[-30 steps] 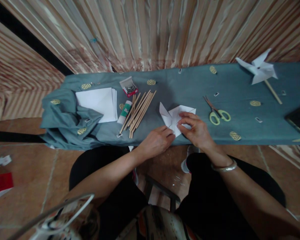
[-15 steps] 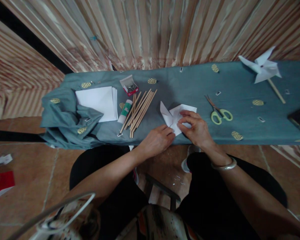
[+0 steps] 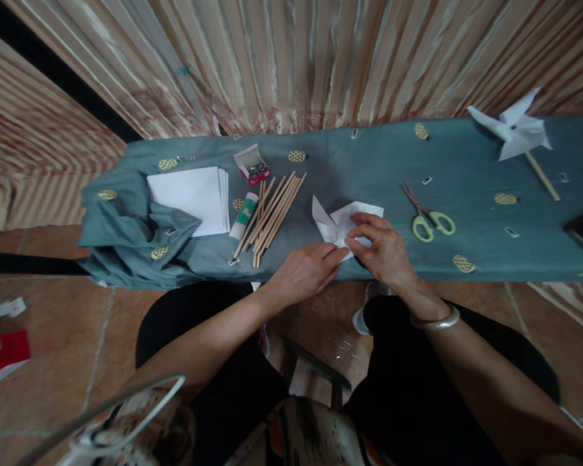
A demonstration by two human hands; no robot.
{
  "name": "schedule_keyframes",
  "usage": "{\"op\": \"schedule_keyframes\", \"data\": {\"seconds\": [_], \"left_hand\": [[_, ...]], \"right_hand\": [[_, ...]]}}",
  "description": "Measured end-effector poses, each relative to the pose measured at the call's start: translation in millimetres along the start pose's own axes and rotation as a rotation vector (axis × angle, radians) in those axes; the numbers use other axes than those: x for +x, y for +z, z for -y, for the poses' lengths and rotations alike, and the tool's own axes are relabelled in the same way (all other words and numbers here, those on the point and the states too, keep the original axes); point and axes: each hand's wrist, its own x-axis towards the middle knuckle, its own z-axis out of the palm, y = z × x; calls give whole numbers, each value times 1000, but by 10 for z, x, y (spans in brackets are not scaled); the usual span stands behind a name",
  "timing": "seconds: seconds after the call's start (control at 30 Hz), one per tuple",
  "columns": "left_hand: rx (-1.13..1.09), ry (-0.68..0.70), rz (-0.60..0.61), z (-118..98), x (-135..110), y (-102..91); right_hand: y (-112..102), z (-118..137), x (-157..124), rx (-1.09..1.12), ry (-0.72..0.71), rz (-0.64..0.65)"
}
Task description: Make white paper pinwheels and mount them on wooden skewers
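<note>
One sheet of folded paper [image 3: 341, 223] lies on the cloth-covered table [image 3: 364, 168], near its front edge, between two hands. The right hand [image 3: 381, 249] pinches it between thumb and forefinger; the left hand [image 3: 304, 272] has bent fingers at its near corner, though whether they grip I cannot tell. Beside these are one pair of scissors [image 3: 422, 211], several overlapping sticks [image 3: 278, 213], one glue stick [image 3: 243, 217], one open box [image 3: 257, 177], one paper stack [image 3: 189, 194] and one pinwheel [image 3: 519, 134].
</note>
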Motion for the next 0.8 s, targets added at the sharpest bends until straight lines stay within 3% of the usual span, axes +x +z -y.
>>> {"op": "schedule_keyframes", "data": {"seconds": [0.17, 0.8], "left_hand": [[62, 64, 12, -17, 2, 7], [63, 50, 52, -34, 16, -14]], "right_hand": [[4, -16, 0, 7, 0, 12], [43, -60, -18, -25, -38, -42]]}}
